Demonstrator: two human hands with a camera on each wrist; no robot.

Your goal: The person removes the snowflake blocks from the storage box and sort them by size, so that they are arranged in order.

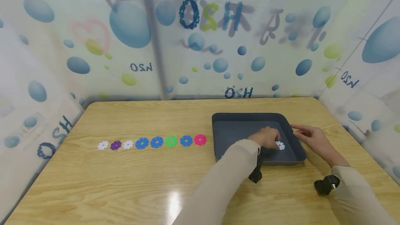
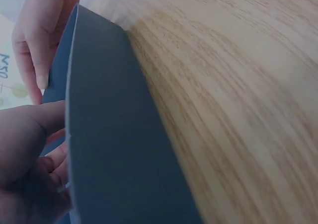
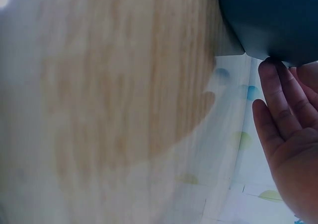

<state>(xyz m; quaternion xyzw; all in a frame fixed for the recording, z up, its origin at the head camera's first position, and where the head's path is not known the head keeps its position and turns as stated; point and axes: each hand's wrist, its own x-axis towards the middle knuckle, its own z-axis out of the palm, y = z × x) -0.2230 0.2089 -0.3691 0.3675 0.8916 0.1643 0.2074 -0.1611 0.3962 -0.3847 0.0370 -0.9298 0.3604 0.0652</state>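
Note:
A dark grey tray sits on the wooden table. Inside it, my left hand reaches down with bent fingers and pinches a white notched plastic disc near the tray's right wall. Most of those fingers are hidden behind the wall in the left wrist view, where the left hand shows at the lower left. At the tray's right side, my right hand holds the rim between thumb and fingers. Its fingers touch the outside of the wall in the right wrist view.
Left of the tray runs a row of notched discs: white, purple, white, several blue ones, green and pink. A patterned curtain hangs behind the table.

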